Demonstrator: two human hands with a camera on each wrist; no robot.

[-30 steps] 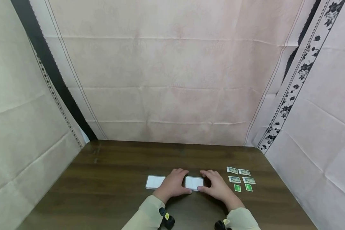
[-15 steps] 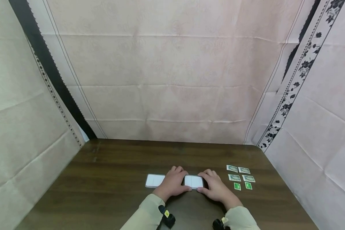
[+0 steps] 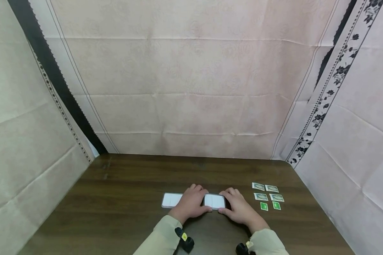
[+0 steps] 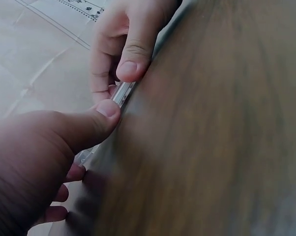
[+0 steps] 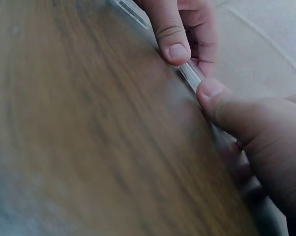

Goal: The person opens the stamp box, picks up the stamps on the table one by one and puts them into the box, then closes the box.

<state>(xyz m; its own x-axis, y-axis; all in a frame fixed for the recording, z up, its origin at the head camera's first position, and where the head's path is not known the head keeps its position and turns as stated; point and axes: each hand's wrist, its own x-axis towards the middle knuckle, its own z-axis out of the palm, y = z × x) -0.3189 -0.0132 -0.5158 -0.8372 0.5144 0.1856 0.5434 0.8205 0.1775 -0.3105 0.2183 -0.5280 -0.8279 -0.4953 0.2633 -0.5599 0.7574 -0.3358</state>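
Observation:
A flat white rectangular case [image 3: 214, 201] with clear edges lies on the table between both hands. My left hand [image 3: 191, 202] grips its left end, thumb at the near edge and fingers toward the far edge. On its right end, my right hand [image 3: 239, 206] holds it the same way. Both wrist views show the thumbs close together on the transparent plastic rim [image 5: 191, 77]. Its underside and parts of both ends are hidden. A second white case [image 3: 171, 200] lies just left of my left hand, partly covered by it.
Several small printed cards lie in rows on the right, including a pale green one [image 3: 261, 197] and a bright green one [image 3: 264, 206]. They rest on the brown wood-grain table [image 3: 131, 219]. Pale cloth walls [image 3: 191, 88] enclose the back and sides.
My right-hand fingers have moved slightly left, in against the case's far edge. The case has barely shifted. Little differs over the last half second.

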